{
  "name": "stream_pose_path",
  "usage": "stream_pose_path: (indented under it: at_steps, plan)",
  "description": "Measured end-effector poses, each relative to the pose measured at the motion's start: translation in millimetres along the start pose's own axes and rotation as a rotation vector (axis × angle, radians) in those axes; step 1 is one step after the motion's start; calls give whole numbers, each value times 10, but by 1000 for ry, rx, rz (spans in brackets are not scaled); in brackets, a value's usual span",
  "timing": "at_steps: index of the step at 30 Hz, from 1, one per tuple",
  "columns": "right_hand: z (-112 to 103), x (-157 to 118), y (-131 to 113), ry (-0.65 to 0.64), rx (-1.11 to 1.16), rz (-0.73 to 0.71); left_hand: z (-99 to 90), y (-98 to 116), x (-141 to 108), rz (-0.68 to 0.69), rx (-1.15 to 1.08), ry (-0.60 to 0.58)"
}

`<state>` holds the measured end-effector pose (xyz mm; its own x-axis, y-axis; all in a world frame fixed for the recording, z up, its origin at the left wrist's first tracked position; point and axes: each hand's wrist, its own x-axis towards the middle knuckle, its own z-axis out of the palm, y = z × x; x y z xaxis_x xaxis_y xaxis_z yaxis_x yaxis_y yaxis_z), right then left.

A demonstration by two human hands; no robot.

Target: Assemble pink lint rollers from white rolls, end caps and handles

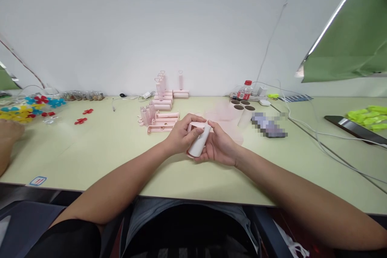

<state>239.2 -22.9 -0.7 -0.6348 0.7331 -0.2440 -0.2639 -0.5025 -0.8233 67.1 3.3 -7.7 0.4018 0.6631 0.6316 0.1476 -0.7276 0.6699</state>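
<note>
My left hand [185, 136] and my right hand [222, 147] meet over the middle of the table, both closed around one piece of work. Between them a smooth white roll [199, 143] slants, its upper end leaning right. A pink plastic holder [190, 154] shows behind and below the roll, partly hidden by my fingers. How far the roll sits inside this holder I cannot tell. Just left of my hands lie pink plastic frames [161, 128]. Clear-pink handles [146, 115] stand beside them, and pink rollers with heart-shaped tops [160, 82] stand farther back.
Brown-ended rolls [249, 108] stand at the right, near a blurred phone [267, 125] and a red-capped bottle [244, 90]. Pale pink film [222, 117] lies behind my right hand. White cables [317, 133] cross the right side. Another person's arm [9, 139] is by coloured pieces [21, 113].
</note>
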Motion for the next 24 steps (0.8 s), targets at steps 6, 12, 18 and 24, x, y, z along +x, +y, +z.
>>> stream_pose_path:
  at_steps: [6,12,18,24]
  plan:
    - [8,1,43,-95,35,39,34,70,7,-9,136,51]
    - [13,-16,76,-175,66,49,46,103,6,32,142,92]
    - [11,-2,75,-187,32,36,65,80,0,72,173,109]
    - [50,10,83,-181,19,-3,88,128,2,22,176,149]
